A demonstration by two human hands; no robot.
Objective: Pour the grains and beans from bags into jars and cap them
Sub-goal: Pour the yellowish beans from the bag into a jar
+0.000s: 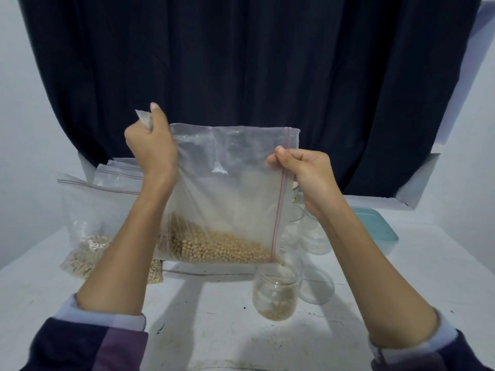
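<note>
hands point(230, 159) tip bag point(230, 188) over jar point(276, 293)

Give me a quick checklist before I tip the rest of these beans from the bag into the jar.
1. Left hand grips the bag's bottom corner: ok.
2. Right hand pinches the red zip edge: ok.
3. Bag's low corner sits over the jar mouth: ok.
4. Jar uncapped and upright on the table: ok.
5. Room left in the jar, only a shallow layer of beans inside: ok.
6. Zip opening wide enough at the pouring corner: cannot tell.
</note>
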